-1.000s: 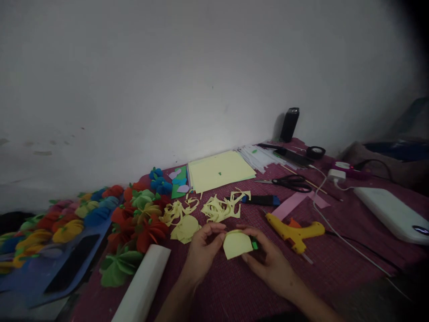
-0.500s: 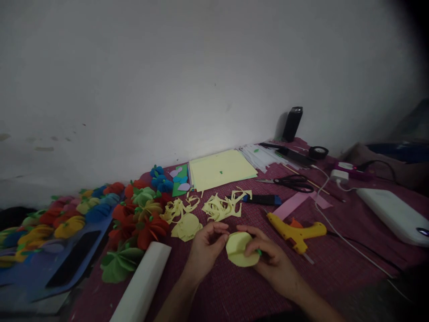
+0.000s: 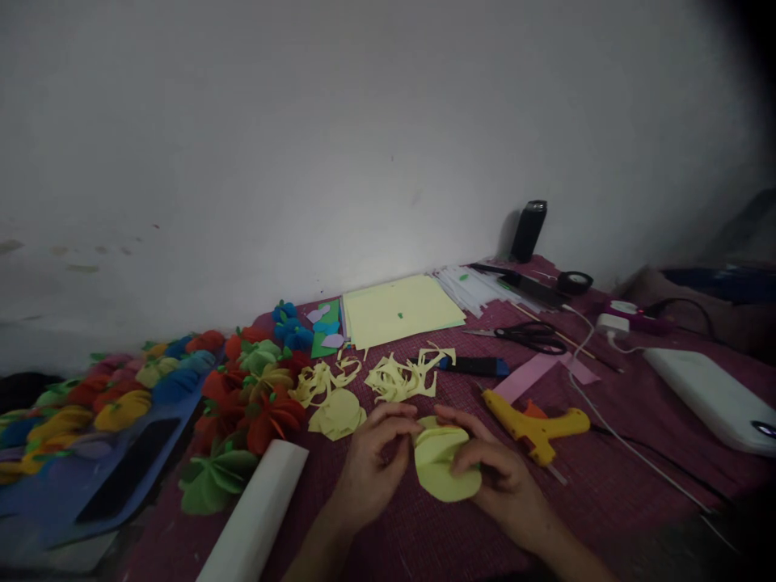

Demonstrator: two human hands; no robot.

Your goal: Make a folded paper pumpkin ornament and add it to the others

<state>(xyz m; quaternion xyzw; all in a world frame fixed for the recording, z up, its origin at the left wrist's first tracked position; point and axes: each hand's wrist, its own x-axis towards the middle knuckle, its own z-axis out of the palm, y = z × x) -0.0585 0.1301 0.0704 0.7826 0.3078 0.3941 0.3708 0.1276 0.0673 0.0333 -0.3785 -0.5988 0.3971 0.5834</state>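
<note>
yellow paper discs were pinched by the right hand toward the worktop's near edge; the left hand was curled alongside, grip unclear. folds were apparently being parted; steady pinching seemed needed.

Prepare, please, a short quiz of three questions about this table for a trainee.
1. True or false: the scissors lie farther from the person than the glue gun.
2. Choose: the right hand holds
a) a pink strip
b) yellow paper
c) the glue gun
3. Complete: the white roll lies on the person's ____ side.

Key: 1. True; 2. b; 3. left
</note>
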